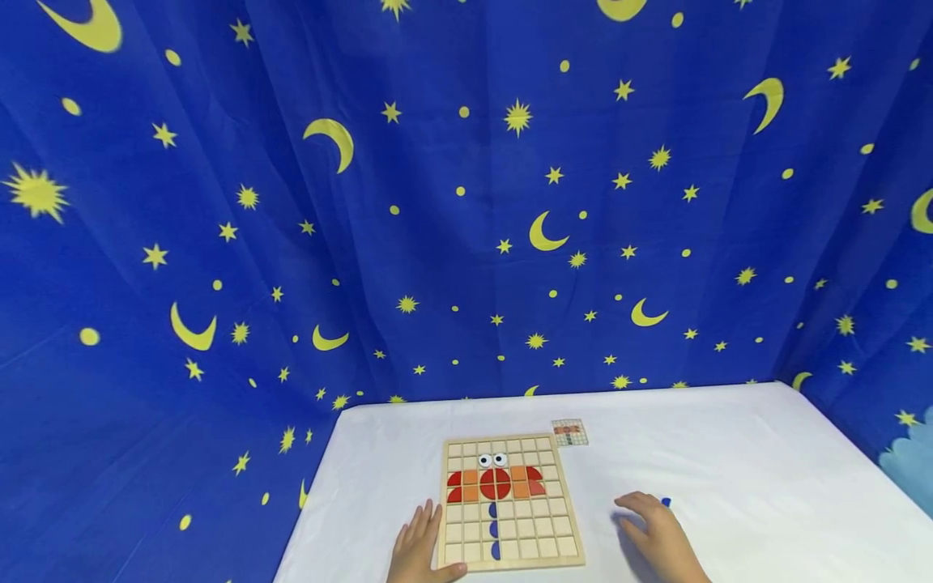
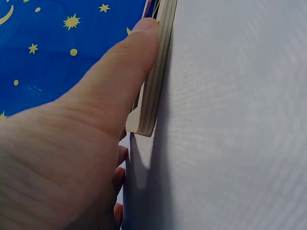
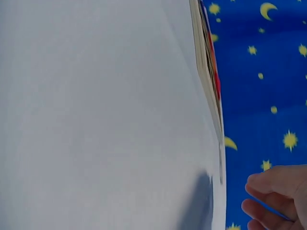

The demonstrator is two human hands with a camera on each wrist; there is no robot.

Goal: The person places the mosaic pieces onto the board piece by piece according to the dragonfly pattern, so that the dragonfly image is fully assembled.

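A wooden grid board (image 1: 576, 560) lies flat on the white table. My left hand (image 1: 419, 546) is at its near left corner, thumb (image 2: 144, 43) on the front rim and fingers along the left side. Red pieces (image 1: 496, 484), orange squares (image 1: 470, 478) and two eye pieces (image 1: 485, 461) form a pattern on the board. Below them three blue half-round pieces (image 1: 494, 529) run down one column. To the right of the board hovers my right hand (image 1: 659, 538), fingers loosely bent and holding nothing. A small blue piece (image 1: 666, 502) shows just beyond it, partly hidden by the hand.
A small pattern card (image 1: 569, 432) lies by the board's far right corner. White cloth (image 1: 765, 486) covers the table. Blue curtains (image 1: 437, 243) with yellow moons and stars rise behind it and at both sides.
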